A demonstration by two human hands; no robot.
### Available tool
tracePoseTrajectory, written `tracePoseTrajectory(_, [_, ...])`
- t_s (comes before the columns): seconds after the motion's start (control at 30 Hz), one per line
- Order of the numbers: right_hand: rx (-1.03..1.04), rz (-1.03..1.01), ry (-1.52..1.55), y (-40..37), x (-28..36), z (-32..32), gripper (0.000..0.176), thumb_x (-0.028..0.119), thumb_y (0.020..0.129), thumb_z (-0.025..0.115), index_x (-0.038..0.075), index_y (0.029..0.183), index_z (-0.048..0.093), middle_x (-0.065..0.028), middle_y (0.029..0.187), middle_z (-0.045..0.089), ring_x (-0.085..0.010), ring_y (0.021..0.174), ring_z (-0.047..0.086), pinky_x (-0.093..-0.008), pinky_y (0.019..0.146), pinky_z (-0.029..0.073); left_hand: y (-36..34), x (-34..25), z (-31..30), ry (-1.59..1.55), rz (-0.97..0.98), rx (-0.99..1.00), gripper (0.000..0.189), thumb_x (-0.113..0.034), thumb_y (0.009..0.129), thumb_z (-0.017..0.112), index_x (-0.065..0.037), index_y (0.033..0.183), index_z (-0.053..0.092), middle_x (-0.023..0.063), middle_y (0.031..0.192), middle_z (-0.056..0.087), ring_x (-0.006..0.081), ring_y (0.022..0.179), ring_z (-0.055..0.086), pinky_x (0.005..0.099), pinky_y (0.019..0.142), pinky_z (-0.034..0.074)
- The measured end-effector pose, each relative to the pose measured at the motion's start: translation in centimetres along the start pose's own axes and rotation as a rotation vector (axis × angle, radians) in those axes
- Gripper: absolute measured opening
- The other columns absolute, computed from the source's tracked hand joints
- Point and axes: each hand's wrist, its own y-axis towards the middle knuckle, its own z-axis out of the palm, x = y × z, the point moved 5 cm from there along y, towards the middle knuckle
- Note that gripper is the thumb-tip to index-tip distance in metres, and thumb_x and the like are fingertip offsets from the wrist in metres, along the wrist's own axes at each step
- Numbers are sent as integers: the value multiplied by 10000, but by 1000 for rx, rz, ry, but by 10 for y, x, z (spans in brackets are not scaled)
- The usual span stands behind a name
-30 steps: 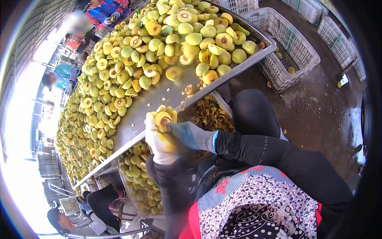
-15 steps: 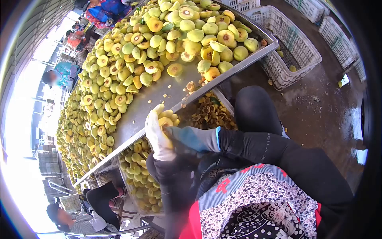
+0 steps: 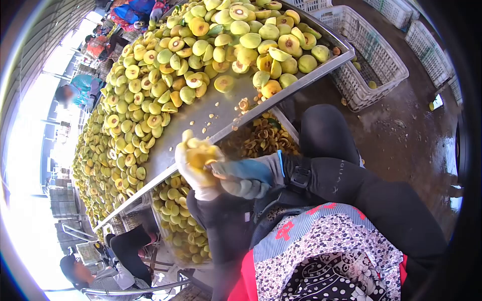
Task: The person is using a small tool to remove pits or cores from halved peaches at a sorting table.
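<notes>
Bare strip of table (image 3: 211,118) ahead of my left hand (image 3: 193,168), itself full with peach half (image 3: 201,150): open lane, only scraps on it. Beyond, heap of fruit (image 3: 165,65) blocks reach across table. Rim (image 3: 314,75) runs just under my hands. Below rim: pit bin (image 3: 263,138) right, fruit bin (image 3: 178,220) left, both open on top. My knee (image 3: 321,130) crowds right hand (image 3: 243,175). Crates (image 3: 371,65) well apart.

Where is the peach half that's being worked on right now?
Head view, centre-left: the peach half sits in the left hand, with the right hand against it, just below the metal table edge.
</notes>
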Motion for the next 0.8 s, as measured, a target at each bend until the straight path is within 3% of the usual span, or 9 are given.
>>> tracePoseTrajectory(0.1, [-140, 26, -205, -7, -7, -5, 570, 653, 969, 482, 119, 784, 558, 69, 578, 403, -50, 443, 339, -216, 412, 292, -2, -46, -55, -474, 2, -64, 247, -175, 936, 605, -62, 1154, 575, 18, 850, 613, 153, 745, 583, 294, 614, 524])
tracePoseTrajectory(0.13, [-266, -32, -357, -7, -4, -10, 581, 648, 976, 470, 107, 794, 578, 56, 603, 435, -64, 474, 380, -228, 449, 330, -18, -79, -73, 385, 391, -159, 250, -164, 932, 618, -44, 1147, 576, 41, 912, 618, 150, 791, 591, 298, 659, 525])
tracePoseTrajectory(0.2, [-412, -113, -491, -6, -2, -17, 556, 637, 985, 442, 120, 872, 608, 39, 646, 484, -77, 502, 427, -236, 473, 366, -38, -120, -87, 1061, 558, -485, 282, -130, 927, 641, -5, 1170, 572, 88, 1031, 626, 152, 887, 602, 307, 757, 526])
tracePoseTrajectory(0.23, [-432, -131, -473, 3, -6, -25, 527, 632, 988, 425, 145, 939, 619, 37, 664, 500, -75, 498, 433, -234, 460, 365, -41, -137, -102, 852, 352, -715, 312, -105, 925, 651, 16, 1200, 567, 113, 1088, 629, 158, 937, 606, 311, 808, 525])
tracePoseTrajectory(0.3, [-474, -157, -448, 14, -5, -39, 500, 622, 994, 392, 196, 1073, 641, 31, 702, 534, -71, 491, 446, -228, 434, 364, -20, -149, -116, 958, 495, -610, 308, -122, 942, 656, 44, 1194, 593, 88, 1098, 625, 154, 986, 585, 292, 913, 475])
tracePoseTrajectory(0.33, [-659, -20, -436, -18, 16, -4, 629, 646, 989, 428, 73, 860, 653, -13, 703, 549, -125, 588, 508, -306, 568, 434, -8, -136, -74, 984, 470, -449, 318, -131, 940, 666, 42, 1200, 605, 90, 1126, 629, 156, 1009, 585, 300, 931, 470])
tracePoseTrajectory(0.5, [-793, -693, -372, -9, 32, -61, 542, 523, 1031, 463, 25, 1050, 675, -41, 857, 644, -69, 763, 564, -302, 682, 504, 102, -31, 46, 1330, 437, 170, 437, -216, 932, 684, 12, 1295, 598, 162, 1270, 632, 235, 1152, 601, 337, 1014, 446])
tracePoseTrajectory(0.63, [-944, -1203, -714, -32, 48, -76, 363, 265, 1093, 411, -30, 1169, 609, -26, 878, 607, -103, 818, 545, -279, 740, 492, 176, 58, 65, 1602, 125, 284, 678, -416, 826, 693, -4, 1343, 548, 241, 1292, 606, 374, 1189, 585, 391, 1031, 447])
tracePoseTrajectory(0.8, [-1162, -1281, -793, -56, 68, -56, 314, 224, 1079, 453, -44, 1120, 611, -52, 816, 580, -119, 754, 486, -293, 713, 481, 185, 91, 59, 1618, 145, 488, 593, -250, 735, 778, -32, 1250, 582, 162, 1131, 675, 272, 1013, 659, 354, 909, 519])
